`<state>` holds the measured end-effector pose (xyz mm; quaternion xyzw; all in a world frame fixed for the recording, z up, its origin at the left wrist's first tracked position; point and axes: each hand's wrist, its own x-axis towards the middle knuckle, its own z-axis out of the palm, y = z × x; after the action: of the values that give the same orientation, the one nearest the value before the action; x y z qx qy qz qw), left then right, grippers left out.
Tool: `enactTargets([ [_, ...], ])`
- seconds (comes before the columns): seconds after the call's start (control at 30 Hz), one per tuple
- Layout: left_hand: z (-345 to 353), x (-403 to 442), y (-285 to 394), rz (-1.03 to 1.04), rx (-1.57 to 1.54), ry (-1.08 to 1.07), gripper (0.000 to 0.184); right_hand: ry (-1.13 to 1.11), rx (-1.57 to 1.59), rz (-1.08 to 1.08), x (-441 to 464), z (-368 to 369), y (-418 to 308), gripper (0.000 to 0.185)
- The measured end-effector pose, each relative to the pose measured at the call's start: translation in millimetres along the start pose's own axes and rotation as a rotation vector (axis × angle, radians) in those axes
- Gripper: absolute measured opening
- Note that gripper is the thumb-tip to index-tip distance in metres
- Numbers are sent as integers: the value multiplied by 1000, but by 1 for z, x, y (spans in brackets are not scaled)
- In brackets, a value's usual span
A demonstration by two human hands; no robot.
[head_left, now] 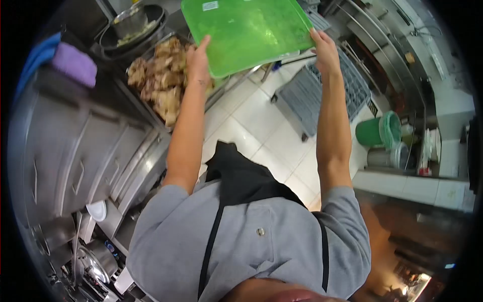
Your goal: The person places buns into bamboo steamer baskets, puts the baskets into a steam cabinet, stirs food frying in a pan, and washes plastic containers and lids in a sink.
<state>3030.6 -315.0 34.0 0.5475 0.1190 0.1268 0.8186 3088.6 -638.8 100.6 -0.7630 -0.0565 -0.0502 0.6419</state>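
Both of my hands grip a wide green plastic lid with a small white label near its far left corner. My left hand is closed on its left edge, thumb on top. On the opposite edge, my right hand is closed around the side near the corner. Whether a container sits under the lid is hidden. Just left of my left hand, a metal tray holds piled brown pieces of what looks like cooked meat, partly covered by that hand.
Behind the tray stands a dark pan with a metal pot in it. Purple and blue cloths lie on the left steel counter. A grey wheeled crate dolly stands on the tiled floor, with a green bucket to the right.
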Motion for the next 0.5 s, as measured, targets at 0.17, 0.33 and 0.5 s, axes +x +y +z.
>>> enactTargets([
  [0.17, 18, 169, -30, -94, -351, 1, 65, -150, 452, -96, 157, 82, -67, 27],
  [0.33, 29, 283, -89, -432, 25, 343, 77, -67, -461, -721, 287, 134, -7, 33],
  [0.5, 2, 331, -129, -85, -101, 370, 91, -574, -432, -870, 280, 175, 65, 12],
])
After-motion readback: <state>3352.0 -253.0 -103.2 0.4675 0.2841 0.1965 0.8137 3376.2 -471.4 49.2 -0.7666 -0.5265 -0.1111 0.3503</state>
